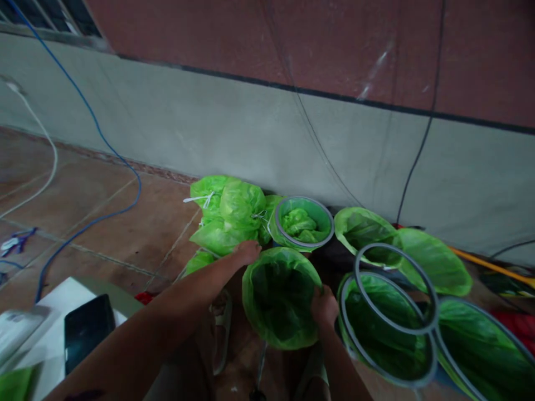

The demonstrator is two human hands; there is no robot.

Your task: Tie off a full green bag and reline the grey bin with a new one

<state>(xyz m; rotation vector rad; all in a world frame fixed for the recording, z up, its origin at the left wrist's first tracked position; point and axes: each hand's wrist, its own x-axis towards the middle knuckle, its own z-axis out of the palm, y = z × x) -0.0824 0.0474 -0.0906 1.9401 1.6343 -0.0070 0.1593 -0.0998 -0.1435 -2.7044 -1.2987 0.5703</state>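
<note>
Between my two hands is a green plastic bag [281, 333], its round mouth spread wide and facing up at me. My right hand [325, 306] is closed on the bag's right edge. My left hand [247, 252] is closed at the upper left edge of the same bag, with its fingertips partly hidden. Just behind stands a bin with a grey ring [304, 245], lined in green, with crumpled green plastic inside. Several tied green bags [238, 203] are heaped left of that bin, close to my left hand.
To the right stand more green-lined bins, one with a loose grey ring [359, 267] lying across it. At lower left, a phone [88, 329] rests on a white surface. A blue cable [94, 223] crosses the tiled floor. The wall [209, 122] runs behind everything.
</note>
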